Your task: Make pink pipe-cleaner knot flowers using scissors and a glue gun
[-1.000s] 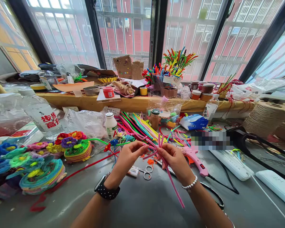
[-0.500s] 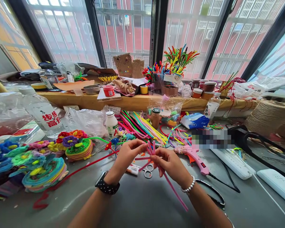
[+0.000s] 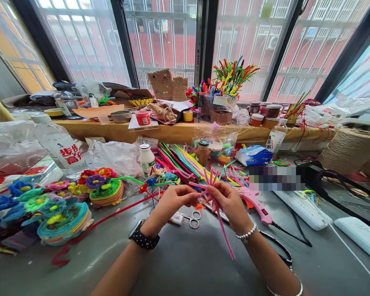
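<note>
Both my hands meet over the grey table and pinch a small bunch of pink pipe cleaners [image 3: 210, 181]. My left hand [image 3: 172, 203], with a black watch on the wrist, grips one stem that runs sideways across the bunch. My right hand [image 3: 230, 203], wearing a bead bracelet, closes round the bundle; its short ends fan upward above the fingers and its long tail [image 3: 225, 238] slants down toward me. Small scissors [image 3: 193, 220] lie on the table just under my hands.
A pink glue gun [image 3: 254, 203] with a black cord lies right of my right hand. Finished pipe-cleaner flowers [image 3: 64, 222] pile up at left, loose coloured stems [image 3: 181, 162] behind. A small white bottle [image 3: 147, 161], a water bottle [image 3: 60, 146], a twine roll [image 3: 348, 150] and a cluttered wooden shelf [image 3: 172, 131] stand around.
My hands have lifted a little and moved farther from me with the bunch. The upper ends, pressed close half a second ago, now fan out; the tail swings slightly left.
</note>
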`<action>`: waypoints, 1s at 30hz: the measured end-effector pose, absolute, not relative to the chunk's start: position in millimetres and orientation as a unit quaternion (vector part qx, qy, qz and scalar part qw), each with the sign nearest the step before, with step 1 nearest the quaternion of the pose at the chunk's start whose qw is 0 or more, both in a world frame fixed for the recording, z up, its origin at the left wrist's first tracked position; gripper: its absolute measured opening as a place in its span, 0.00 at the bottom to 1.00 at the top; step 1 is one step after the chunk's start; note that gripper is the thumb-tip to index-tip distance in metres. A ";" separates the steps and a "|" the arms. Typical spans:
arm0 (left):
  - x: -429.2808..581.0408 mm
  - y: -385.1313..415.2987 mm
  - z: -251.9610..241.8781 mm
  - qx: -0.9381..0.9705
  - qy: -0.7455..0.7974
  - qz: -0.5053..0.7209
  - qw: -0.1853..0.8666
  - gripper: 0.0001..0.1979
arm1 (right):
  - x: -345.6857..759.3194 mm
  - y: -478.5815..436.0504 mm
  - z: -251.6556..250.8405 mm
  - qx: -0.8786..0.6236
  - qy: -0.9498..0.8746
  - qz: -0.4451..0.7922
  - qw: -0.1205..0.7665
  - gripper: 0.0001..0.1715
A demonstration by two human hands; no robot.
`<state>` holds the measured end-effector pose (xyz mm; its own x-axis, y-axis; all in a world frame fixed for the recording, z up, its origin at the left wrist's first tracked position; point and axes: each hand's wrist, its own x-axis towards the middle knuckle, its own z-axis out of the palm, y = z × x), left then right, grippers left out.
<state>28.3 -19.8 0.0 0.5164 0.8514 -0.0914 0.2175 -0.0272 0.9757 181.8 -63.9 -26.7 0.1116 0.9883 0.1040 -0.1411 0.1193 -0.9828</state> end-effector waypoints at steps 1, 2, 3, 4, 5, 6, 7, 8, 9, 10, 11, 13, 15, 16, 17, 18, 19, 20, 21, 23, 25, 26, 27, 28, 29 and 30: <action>29.5 -20.6 -1.6 0.660 0.403 0.268 0.575 0.13 | 181.1 -63.9 -26.6 -0.455 -0.454 0.479 0.598 0.12; 30.8 -21.3 -3.5 0.657 0.401 0.260 0.583 0.13 | 179.7 -64.0 -26.8 -0.451 -0.446 0.477 0.609 0.12; 32.4 -22.1 -5.6 0.655 0.397 0.253 0.592 0.13 | 177.6 -64.2 -27.3 -0.446 -0.437 0.474 0.621 0.11; 33.9 -23.0 -7.7 0.652 0.388 0.245 0.603 0.12 | 175.0 -64.5 -28.0 -0.439 -0.427 0.471 0.635 0.11; 35.4 -24.0 -9.5 0.651 0.378 0.235 0.616 0.12 | 172.3 -64.9 -28.7 -0.433 -0.416 0.468 0.648 0.11; 36.6 -24.9 -10.8 0.654 0.364 0.225 0.624 0.12 | 169.7 -65.4 -29.3 -0.429 -0.405 0.468 0.657 0.12; 37.4 -25.9 -11.5 0.657 0.354 0.215 0.631 0.12 | 167.4 -66.0 -29.7 -0.427 -0.396 0.468 0.664 0.12; 37.6 -26.7 -11.5 0.659 0.344 0.207 0.635 0.12 | 165.6 -66.7 -29.7 -0.426 -0.390 0.470 0.667 0.12; 37.3 -27.3 -10.8 0.660 0.337 0.201 0.640 0.12 | 164.3 -67.5 -29.4 -0.426 -0.387 0.472 0.668 0.13; 36.6 -27.7 -9.6 0.661 0.330 0.194 0.646 0.12 | 163.7 -68.4 -28.6 -0.425 -0.388 0.474 0.666 0.13; 35.6 -27.9 -8.1 0.666 0.325 0.179 0.648 0.12 | 163.5 -69.3 -27.4 -0.425 -0.391 0.477 0.663 0.13; 33.7 -27.9 -4.8 0.675 0.315 0.158 0.648 0.12 | 164.4 -70.8 -24.1 -0.422 -0.401 0.485 0.653 0.12; 32.5 -27.7 -1.5 0.671 0.324 0.168 0.645 0.12 | 166.0 -71.9 -20.8 -0.422 -0.407 0.491 0.644 0.12; 32.3 -27.7 0.0 0.666 0.328 0.181 0.645 0.12 | 166.7 -72.3 -19.6 -0.422 -0.409 0.493 0.642 0.12; 32.1 -27.7 1.7 0.661 0.334 0.197 0.642 0.12 | 167.3 -72.6 -18.8 -0.424 -0.410 0.493 0.640 0.12; 32.0 -27.8 3.4 0.658 0.338 0.215 0.638 0.13 | 167.6 -72.8 -18.6 -0.425 -0.414 0.494 0.636 0.12; 31.9 -28.0 5.2 0.657 0.344 0.232 0.629 0.13 | 167.5 -73.0 -18.8 -0.425 -0.422 0.495 0.629 0.12; 31.7 -28.1 6.9 0.658 0.351 0.251 0.617 0.13 | 167.2 -73.2 -19.4 -0.424 -0.434 0.499 0.619 0.12; 31.4 -28.2 8.5 0.659 0.356 0.268 0.606 0.13 | 166.7 -73.3 -20.1 -0.421 -0.449 0.503 0.607 0.12; 30.7 -28.3 10.8 0.660 0.361 0.299 0.587 0.12 | 165.3 -73.6 -21.5 -0.414 -0.478 0.515 0.579 0.12; 30.0 -28.3 11.5 0.661 0.362 0.317 0.576 0.11 | 164.3 -74.0 -21.9 -0.410 -0.495 0.526 0.557 0.12; 29.7 -28.2 11.3 0.662 0.362 0.319 0.574 0.11 | 164.2 -74.2 -21.5 -0.409 -0.500 0.533 0.547 0.13; 29.4 -28.2 10.9 0.662 0.361 0.319 0.574 0.11 | 164.5 -74.3 -20.8 -0.407 -0.504 0.540 0.537 0.13; 29.2 -28.3 10.3 0.661 0.359 0.317 0.577 0.11 | 165.1 -74.4 -19.8 -0.406 -0.507 0.547 0.528 0.13; 29.1 -28.3 9.6 0.660 0.357 0.316 0.581 0.11 | 166.2 -74.4 -18.6 -0.404 -0.509 0.554 0.520 0.13; 29.0 -28.3 9.0 0.658 0.354 0.316 0.585 0.11 | 167.7 -74.3 -17.4 -0.404 -0.512 0.559 0.512 0.12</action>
<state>29.0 -28.3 9.0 0.5502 0.8350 0.0018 0.0966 -0.0658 0.9931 167.7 -74.3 -17.4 -0.1495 0.9860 0.0732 -0.1580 0.0493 -0.9862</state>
